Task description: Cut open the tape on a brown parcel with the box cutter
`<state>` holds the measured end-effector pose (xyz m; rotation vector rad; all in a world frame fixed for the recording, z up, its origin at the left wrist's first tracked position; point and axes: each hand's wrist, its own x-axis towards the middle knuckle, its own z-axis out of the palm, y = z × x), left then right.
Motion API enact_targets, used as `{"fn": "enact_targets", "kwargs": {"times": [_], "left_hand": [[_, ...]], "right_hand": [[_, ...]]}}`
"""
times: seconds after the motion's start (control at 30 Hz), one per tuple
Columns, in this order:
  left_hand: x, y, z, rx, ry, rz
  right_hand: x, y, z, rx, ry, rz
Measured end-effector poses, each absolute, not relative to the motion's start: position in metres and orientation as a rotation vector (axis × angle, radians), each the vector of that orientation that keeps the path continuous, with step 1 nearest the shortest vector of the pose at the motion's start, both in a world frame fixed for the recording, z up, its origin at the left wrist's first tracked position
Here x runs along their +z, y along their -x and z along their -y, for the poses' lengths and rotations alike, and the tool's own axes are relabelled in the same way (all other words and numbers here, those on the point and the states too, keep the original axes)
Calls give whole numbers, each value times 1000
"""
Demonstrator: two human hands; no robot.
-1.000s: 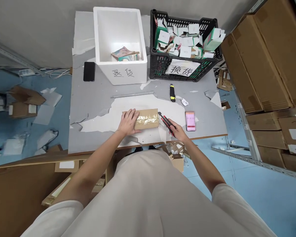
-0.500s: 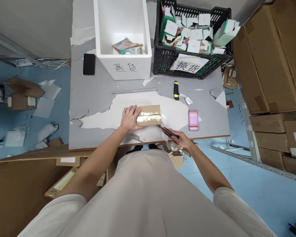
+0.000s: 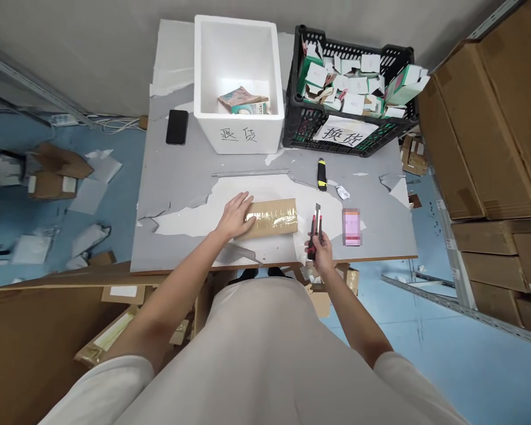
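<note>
A small brown cardboard box (image 3: pixel 277 217), with shiny clear tape along it, lies on the worn white patch of the table. My left hand (image 3: pixel 235 218) holds its left end, thumb on the near side and fingers stretched toward the far edge. In my right hand (image 3: pixel 321 247) is a red and black utility knife (image 3: pixel 314 230), gripped by the handle. Its blade is out and points away from me, to the right of the box and apart from it.
A white foam bin (image 3: pixel 248 134) and a black crate (image 3: pixel 294 127) packed with small cartons stand at the back. A black phone (image 3: pixel 177 127), a yellow and black cutter (image 3: pixel 321 175), crumpled paper (image 3: pixel 343 192) and a pink-screened device (image 3: pixel 351 227) lie on the table (image 3: pixel 172 177). Large cartons (image 3: pixel 460 141) rise at right.
My right hand has drawn the knife away from the box's right end and turned its blade to point forward. The box is tilted slightly differently under my left hand. The camera view has shifted.
</note>
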<state>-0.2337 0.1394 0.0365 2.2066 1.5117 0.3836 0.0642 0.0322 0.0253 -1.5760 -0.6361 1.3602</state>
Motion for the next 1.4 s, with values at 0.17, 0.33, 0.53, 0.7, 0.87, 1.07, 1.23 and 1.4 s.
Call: {"fn": "enact_targets", "kwargs": {"times": [0.17, 0.33, 0.53, 0.7, 0.87, 1.07, 1.23, 1.4], "left_hand": [[29, 258, -142, 439, -1739, -1649], [28, 263, -116, 618, -1201, -1620], [25, 238, -52, 687, -822, -1519], [17, 216, -22, 646, -826, -1571], [17, 219, -26, 582, -927, -1614], [19, 225, -28, 555, -1019, -1613], [20, 228, -60, 593, -1175, -1680], [19, 225, -147, 695, -1342, -1633]], "right_hand": [[20, -15, -57, 1447, 1448, 443], [19, -26, -97, 1479, 1380, 525], [22, -25, -179, 1611, 1385, 758], [19, 0, -203, 1692, 1381, 904], [19, 12, -199, 1669, 1382, 918], [25, 6, -193, 1636, 1414, 896], [38, -19, -143, 1549, 1424, 818], [45, -34, -41, 1638, 1485, 484]]}}
